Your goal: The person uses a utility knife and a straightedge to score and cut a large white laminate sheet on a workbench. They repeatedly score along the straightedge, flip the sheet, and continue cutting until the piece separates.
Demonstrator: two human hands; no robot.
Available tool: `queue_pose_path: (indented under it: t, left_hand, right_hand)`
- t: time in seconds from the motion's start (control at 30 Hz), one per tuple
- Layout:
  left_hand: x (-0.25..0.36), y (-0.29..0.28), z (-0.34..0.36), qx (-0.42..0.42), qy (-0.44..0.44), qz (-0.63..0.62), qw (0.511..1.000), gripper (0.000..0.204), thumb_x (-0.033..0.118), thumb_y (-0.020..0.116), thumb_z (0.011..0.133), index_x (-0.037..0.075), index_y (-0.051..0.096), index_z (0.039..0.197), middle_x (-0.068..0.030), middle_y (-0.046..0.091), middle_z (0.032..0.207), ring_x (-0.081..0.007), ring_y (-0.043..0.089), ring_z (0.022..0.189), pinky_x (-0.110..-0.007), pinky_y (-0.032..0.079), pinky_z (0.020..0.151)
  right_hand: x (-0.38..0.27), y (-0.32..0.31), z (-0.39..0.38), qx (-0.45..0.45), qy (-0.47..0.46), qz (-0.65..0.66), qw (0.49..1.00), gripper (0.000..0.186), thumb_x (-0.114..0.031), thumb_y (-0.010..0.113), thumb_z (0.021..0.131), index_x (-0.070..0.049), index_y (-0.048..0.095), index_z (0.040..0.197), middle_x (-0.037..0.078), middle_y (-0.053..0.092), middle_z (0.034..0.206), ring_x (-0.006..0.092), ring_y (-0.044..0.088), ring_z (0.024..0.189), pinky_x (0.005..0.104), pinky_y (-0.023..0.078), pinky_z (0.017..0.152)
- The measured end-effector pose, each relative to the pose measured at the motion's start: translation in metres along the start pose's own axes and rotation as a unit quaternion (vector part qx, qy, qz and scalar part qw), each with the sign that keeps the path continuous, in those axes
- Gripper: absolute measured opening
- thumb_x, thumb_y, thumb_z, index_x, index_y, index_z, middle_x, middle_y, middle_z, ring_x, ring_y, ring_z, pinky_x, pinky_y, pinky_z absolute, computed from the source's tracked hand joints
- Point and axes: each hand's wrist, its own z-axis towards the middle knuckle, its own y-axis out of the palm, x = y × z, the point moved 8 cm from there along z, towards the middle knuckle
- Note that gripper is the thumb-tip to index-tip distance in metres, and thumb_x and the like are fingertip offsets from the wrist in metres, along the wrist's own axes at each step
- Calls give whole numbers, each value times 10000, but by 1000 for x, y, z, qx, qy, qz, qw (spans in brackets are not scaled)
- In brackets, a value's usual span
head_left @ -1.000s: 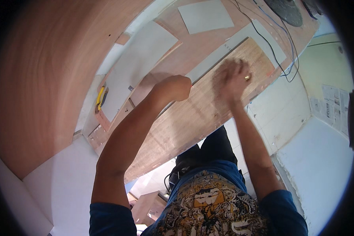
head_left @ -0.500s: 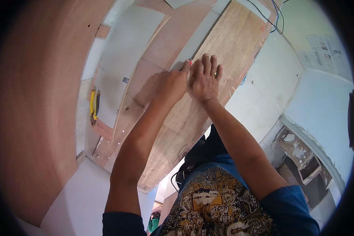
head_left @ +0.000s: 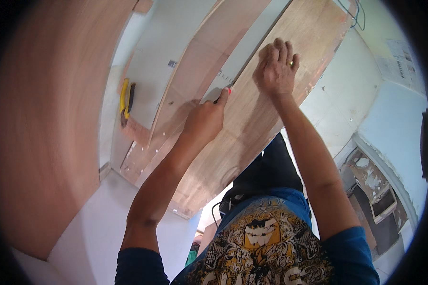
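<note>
My left hand (head_left: 205, 118) is closed around a small red and dark hand tool (head_left: 229, 90), mostly hidden in the fist; its exact kind I cannot make out. The thumb lies along it, at the left long edge of a wooden board (head_left: 223, 156). That edge runs beside a pale grey sheet (head_left: 242, 50). Over the upper part of the board is my right hand (head_left: 277, 73), holding nothing, its fingers stretched forward and a little bent, with a ring on one. A shadow lies beside it; whether it touches the board is unclear.
Pliers (head_left: 126, 99) with yellow and dark handles lie on the left, near a brownish-pink panel strip (head_left: 199, 61). A large wooden panel (head_left: 57, 118) stands at far left. Cables (head_left: 359, 16) hang at upper right. A broken wooden frame (head_left: 378, 199) sits lower right.
My right hand has moved up and right along the board, away from the left hand. The left hand with its tool is slightly lower relative to it. The whole view has shifted.
</note>
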Motion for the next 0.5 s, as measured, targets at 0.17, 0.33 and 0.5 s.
queue_pose_path:
  t: [0.17,0.33,0.5]
  left_hand:
    - [-46,51,-94,-2,-43,41,998,621,104,614,1006,96,460,1608,-252,731,888,-447,740,819,-541,594,757]
    - [-53,58,-128,-39,-73,35,996,599,79,561,1010,71,464,1602,-241,744,935,-431,759,854,-526,612,787]
    - [-45,40,-120,-8,-23,53,998,519,61,559,1006,29,551,1524,-264,745,931,-435,758,879,-530,599,819]
  right_hand:
    - [-10,-9,-2,16,-8,21,1000,377,-173,554,1001,-73,573,1364,144,471,1576,421,316,1579,682,195,1241]
    - [-10,-10,-5,47,-9,7,999,326,-183,567,1012,-92,589,1324,135,486,1558,415,348,1548,674,222,1222]
    - [-24,-3,-41,45,-21,6,999,449,-244,601,1025,-69,549,1436,157,455,1603,383,321,1573,673,242,1231]
